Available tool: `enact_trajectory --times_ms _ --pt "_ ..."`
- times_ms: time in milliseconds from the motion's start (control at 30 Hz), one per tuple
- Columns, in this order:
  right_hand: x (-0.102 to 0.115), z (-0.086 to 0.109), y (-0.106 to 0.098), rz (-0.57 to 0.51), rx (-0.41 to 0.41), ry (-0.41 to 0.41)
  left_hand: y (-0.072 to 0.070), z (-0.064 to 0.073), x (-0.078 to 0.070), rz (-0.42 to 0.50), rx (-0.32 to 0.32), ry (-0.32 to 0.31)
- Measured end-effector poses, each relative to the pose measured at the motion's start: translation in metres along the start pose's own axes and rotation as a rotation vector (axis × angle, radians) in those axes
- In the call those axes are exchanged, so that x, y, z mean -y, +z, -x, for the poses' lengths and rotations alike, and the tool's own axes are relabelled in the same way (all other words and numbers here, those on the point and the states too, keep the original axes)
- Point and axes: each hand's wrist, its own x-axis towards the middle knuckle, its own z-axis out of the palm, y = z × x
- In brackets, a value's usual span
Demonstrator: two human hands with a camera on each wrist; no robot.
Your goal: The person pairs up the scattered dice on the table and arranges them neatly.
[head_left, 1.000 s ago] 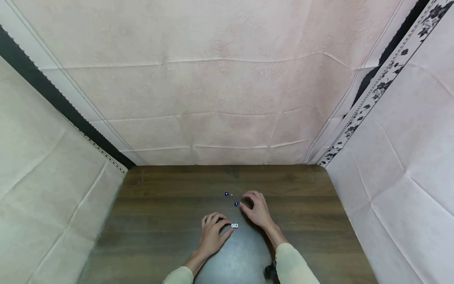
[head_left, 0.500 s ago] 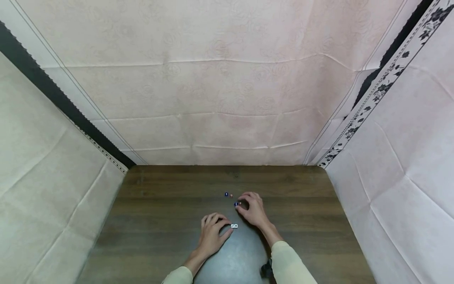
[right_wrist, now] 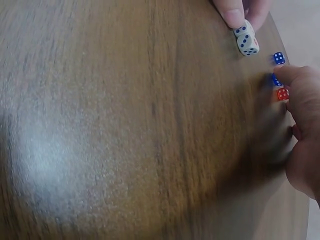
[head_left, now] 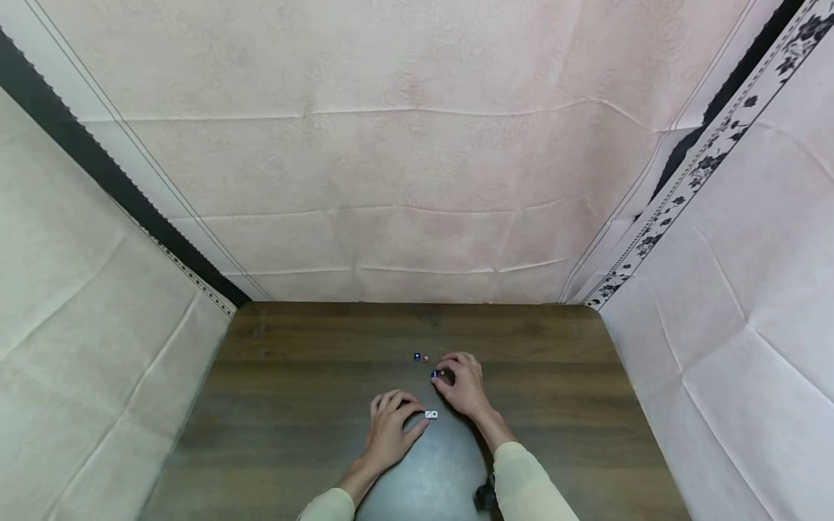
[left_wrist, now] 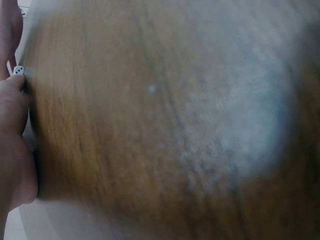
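My left hand (head_left: 391,428) rests low over the table, thumb and forefinger pinching a white die (head_left: 427,414). A second white die (head_left: 434,414) sits against its right side; the right wrist view shows this front white die (right_wrist: 247,45) with blue pips. Further back, my right hand (head_left: 465,383) has curled thumb and forefinger at either side of a blue die (head_left: 434,374), partly hidden by the thumb in the right wrist view. Right beside that die is a red die (right_wrist: 283,94), within the curve of the fingers.
Behind them on the wooden table (head_left: 293,391) lie another blue die (head_left: 417,357) and a small reddish die (head_left: 426,359), side by side. Pale cloth hangs behind the table (head_left: 417,181) and along both sides. A dark device (head_left: 485,496) is at the right wrist.
My right hand has moved left, its thumb and forefinger coming around the blue die beside the red one. My left hand and the white dice have stayed put.
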Motion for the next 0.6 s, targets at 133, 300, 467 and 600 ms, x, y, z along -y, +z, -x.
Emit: enact_trajectory --times_ms 133,300,467,600 --pt "0.001 -0.0002 -0.0001 0.01 -0.011 -0.005 -0.0004 -0.0014 -0.0008 -0.002 -0.002 0.004" --pt "0.0 -0.0002 0.0013 0.022 -0.023 -0.017 -0.0015 -0.0015 0.0 0.021 0.04 -0.021" --pt "-0.0018 0.0006 0.0043 0.034 -0.022 -0.012 -0.0017 -0.0006 0.001 0.057 0.078 -0.062" --pt "-0.001 0.0006 0.0053 0.038 -0.031 -0.013 -0.0023 -0.0005 -0.0001 0.035 0.067 -0.057"
